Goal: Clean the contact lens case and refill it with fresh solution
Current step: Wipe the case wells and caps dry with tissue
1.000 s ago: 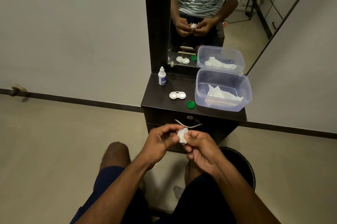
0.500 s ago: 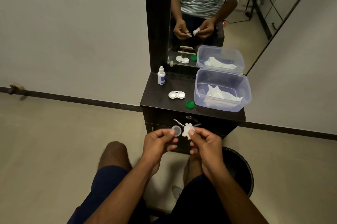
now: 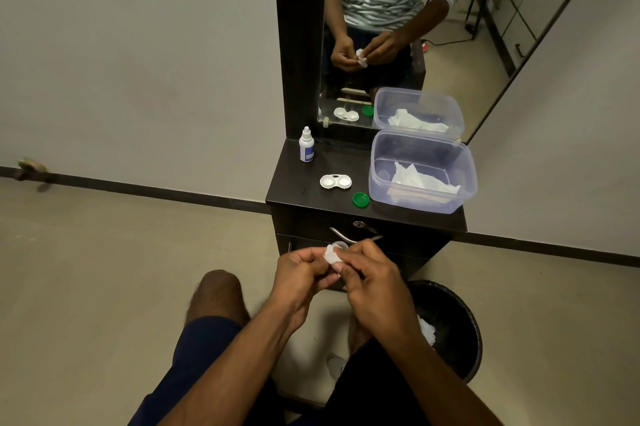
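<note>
Low in front of the dark cabinet, my left hand (image 3: 301, 273) pinches a small translucent white cap (image 3: 335, 250). My right hand (image 3: 374, 278) presses against that cap from the right; its fingers hide most of the white tissue it held a moment ago, which shows in the mirror. On the cabinet top (image 3: 298, 188) lies the white contact lens case (image 3: 335, 181), uncapped, with a green cap (image 3: 360, 199) just to its right. The small solution bottle (image 3: 306, 145) stands upright at the back left.
A clear plastic tub (image 3: 420, 172) holding white tissues fills the right side of the cabinet top. A black waste bin (image 3: 453, 325) with crumpled tissue stands on the floor at my right. A mirror (image 3: 398, 27) rises behind the cabinet. A drawer handle (image 3: 346, 236) sits just above my hands.
My hands had drawn apart, showing the cap in the left and the tissue in the right. They have come back together, the right hand's fingers against the cap.
</note>
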